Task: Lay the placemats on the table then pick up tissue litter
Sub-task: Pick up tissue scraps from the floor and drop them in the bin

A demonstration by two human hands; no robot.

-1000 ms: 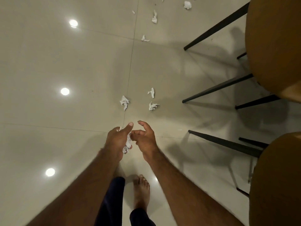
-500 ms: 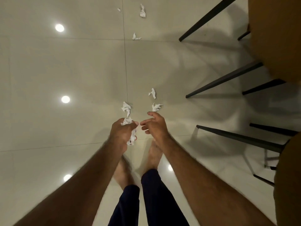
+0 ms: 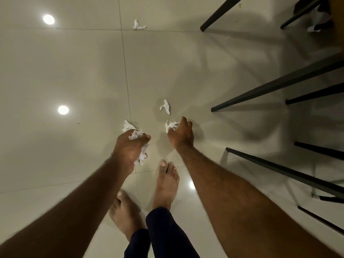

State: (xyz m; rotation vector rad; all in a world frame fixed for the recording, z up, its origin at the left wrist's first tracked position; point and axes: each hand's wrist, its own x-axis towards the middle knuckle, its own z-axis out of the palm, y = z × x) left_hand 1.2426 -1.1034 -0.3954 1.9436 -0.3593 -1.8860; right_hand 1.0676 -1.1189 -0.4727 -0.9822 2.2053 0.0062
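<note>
I am bent over a glossy tiled floor (image 3: pixel 74 71) strewn with white tissue litter. My left hand (image 3: pixel 130 148) is shut on a crumpled wad of tissues (image 3: pixel 141 155) that sticks out above and below the fist. My right hand (image 3: pixel 181 135) is down at a tissue piece (image 3: pixel 171 125) on the floor, thumb and forefinger spread on either side of it and touching it. Another tissue scrap (image 3: pixel 165 107) lies just beyond. One more tissue (image 3: pixel 127 126) peeks out behind my left fist, and a far tissue (image 3: pixel 138 26) lies near the top.
Black chair legs (image 3: pixel 270 90) slant in from the right, close to my right hand, with more chair legs (image 3: pixel 279 170) lower down. My bare feet (image 3: pixel 165 183) stand just behind my hands. Ceiling lights reflect in the tiles on the left.
I have stepped forward and leaned lower. My right hand moved away from the left and reached out to the tissue piece on the floor. The left hand keeps its wad.
</note>
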